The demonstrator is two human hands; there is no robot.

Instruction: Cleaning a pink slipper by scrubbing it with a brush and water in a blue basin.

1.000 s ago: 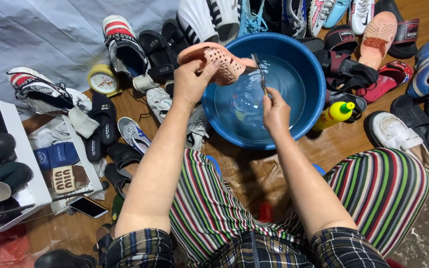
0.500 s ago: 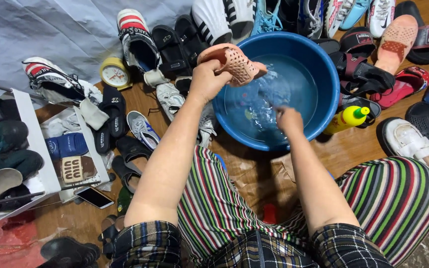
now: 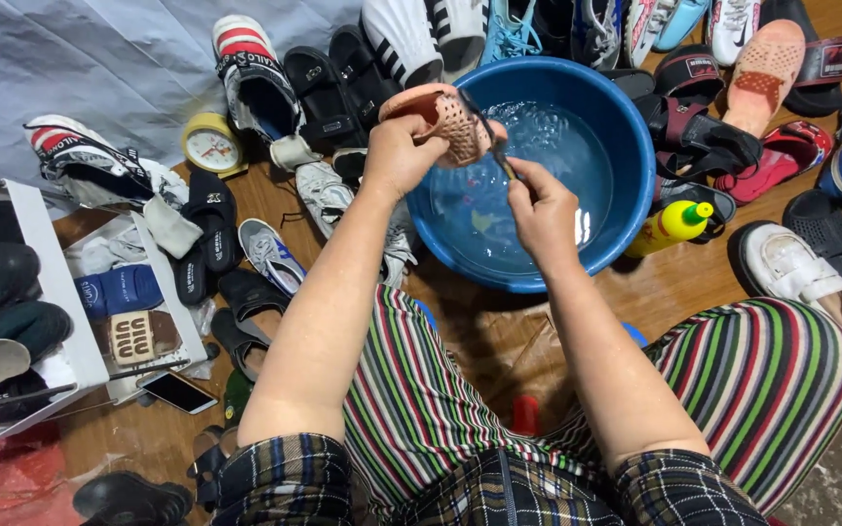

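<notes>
Single head-worn view, looks steeply down over the person's own lap, close in. Forearms run up from the bottom edge to the blue basin [image 3: 538, 185] at upper centre (both hands meet over it). Shoes ring the basin; wooden floor [image 3: 694, 282] fills the frame. No second view to overlap.

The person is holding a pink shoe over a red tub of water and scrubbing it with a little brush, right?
Nearly. The tub is blue, not red, as the head view shows. The rest holds: the left hand holds the pink shoe over the water while the right hand works a small brush against it.
</notes>
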